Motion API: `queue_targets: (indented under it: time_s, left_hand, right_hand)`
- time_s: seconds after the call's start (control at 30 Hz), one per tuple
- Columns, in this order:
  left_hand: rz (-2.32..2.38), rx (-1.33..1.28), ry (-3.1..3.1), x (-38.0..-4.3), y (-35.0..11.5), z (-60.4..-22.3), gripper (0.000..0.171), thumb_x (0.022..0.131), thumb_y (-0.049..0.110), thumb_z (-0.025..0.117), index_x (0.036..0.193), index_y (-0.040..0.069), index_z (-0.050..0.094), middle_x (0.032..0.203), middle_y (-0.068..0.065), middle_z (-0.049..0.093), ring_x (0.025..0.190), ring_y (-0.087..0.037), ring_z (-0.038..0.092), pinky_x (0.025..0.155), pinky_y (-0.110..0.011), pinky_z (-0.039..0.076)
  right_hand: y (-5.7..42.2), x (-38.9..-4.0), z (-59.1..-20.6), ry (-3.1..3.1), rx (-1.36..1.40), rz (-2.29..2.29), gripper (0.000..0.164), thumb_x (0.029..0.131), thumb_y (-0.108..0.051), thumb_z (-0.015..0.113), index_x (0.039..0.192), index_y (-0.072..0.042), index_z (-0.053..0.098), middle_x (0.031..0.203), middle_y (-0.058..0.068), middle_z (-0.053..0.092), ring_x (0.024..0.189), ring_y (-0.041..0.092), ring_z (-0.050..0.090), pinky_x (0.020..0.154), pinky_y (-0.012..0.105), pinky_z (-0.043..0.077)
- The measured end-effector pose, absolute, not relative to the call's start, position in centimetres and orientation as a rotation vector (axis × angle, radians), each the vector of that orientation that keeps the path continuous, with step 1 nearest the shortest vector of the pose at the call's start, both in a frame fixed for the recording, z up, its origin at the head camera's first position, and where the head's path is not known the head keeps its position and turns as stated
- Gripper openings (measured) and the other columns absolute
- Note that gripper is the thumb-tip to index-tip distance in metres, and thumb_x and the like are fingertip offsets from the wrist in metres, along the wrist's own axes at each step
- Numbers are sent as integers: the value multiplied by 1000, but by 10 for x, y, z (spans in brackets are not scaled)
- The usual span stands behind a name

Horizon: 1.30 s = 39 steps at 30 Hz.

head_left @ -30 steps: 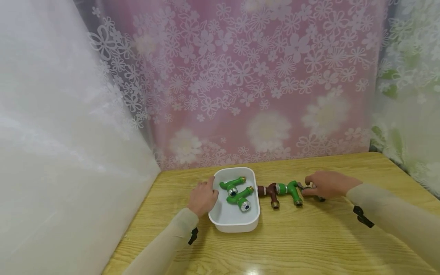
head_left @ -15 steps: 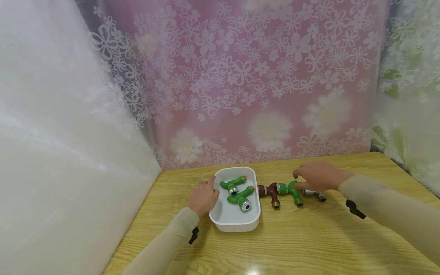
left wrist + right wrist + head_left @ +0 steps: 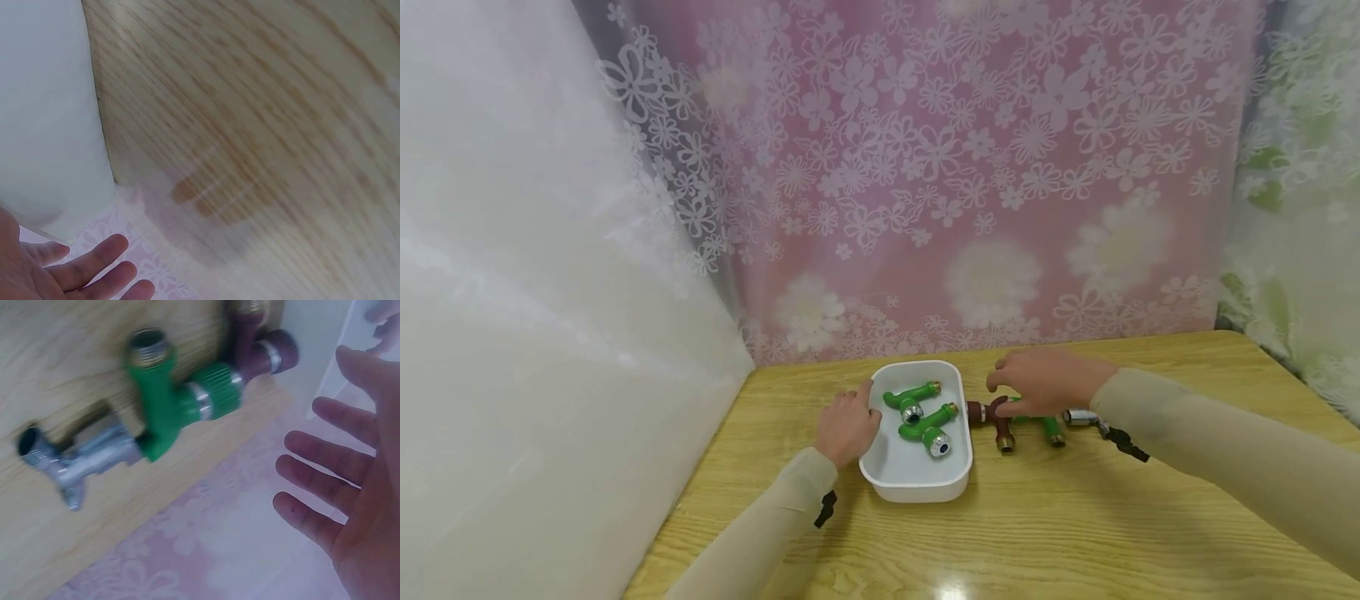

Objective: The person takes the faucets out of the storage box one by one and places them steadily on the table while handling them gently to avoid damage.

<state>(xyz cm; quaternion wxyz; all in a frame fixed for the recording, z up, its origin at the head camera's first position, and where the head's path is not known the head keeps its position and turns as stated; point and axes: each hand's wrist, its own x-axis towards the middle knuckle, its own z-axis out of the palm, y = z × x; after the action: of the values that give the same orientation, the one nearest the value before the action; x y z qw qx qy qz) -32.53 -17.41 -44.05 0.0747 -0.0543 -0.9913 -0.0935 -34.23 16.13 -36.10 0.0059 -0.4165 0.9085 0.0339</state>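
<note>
My left hand [image 3: 847, 425] rests at the left rim of a white plastic tub [image 3: 921, 493]; its fingers look loose and spread in the left wrist view. Two green taps with brass threads, an upper one [image 3: 917, 395] and a lower one [image 3: 928, 425], lie inside the tub. My right hand [image 3: 1052, 382] is over the row of taps beside the tub, fingers spread and holding nothing. That row has a brown tap [image 3: 1004, 440] nearest the tub, a green tap [image 3: 159, 406] partly hidden under the hand in the head view, and a silver tap [image 3: 94, 456].
The tub and taps are on a wood-grain table [image 3: 1037, 525]. A pink flowered curtain [image 3: 880, 208] hangs behind its far edge. A white sheet [image 3: 550, 333] slopes along the left side, and a green-patterned curtain [image 3: 1292, 233] is at the right.
My right hand has let go of the silver tap at the row's right end and moved left over the green and brown taps. My left hand has stayed at the tub's rim.
</note>
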Motion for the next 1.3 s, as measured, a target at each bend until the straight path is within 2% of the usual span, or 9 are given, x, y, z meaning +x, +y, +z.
queue_targets:
  time_s: [0.23,0.47,0.7,1.1,1.3]
  left_hand:
    - [-286,-164,-2985,-326,-174,-440,55,101,30,48,153,16,39,126,-14,66,111,-29,63,75,-44,55]
    - [-280,-158,-2990,-326,-174,-437,54,101,30,48,153,16,39,125,-13,67,110,-29,63,72,-44,55]
    - [-266,-154,-2982,-326,-173,-440,53,101,29,50,151,15,41,118,-14,68,104,-28,63,68,-43,53]
    - [-288,-146,-2975,-326,-174,-439,53,100,29,49,151,16,41,120,-14,68,107,-29,63,75,-47,55]
    - [-297,-156,-2977,-325,-175,-439,54,100,29,49,152,15,40,121,-16,68,110,-31,63,77,-48,55]
  right_hand:
    - [129,-342,-357,2783,-1387,166,37,95,-50,64,123,-26,69,117,-1,70,101,17,65,83,43,55]
    - [99,-337,-350,2721,-1420,206,27,95,-38,68,120,-29,68,110,-5,67,94,13,63,79,39,54]
    - [76,-339,-357,2645,-1447,197,30,93,-25,71,123,-23,69,120,-2,69,103,14,66,86,37,56]
    - [44,-342,-360,2547,-1439,230,43,88,-1,73,124,-23,70,118,-2,71,103,11,65,90,31,56]
    - [35,-349,-369,2527,-1440,234,48,88,-1,75,128,-26,69,121,-7,71,109,10,66,95,32,54]
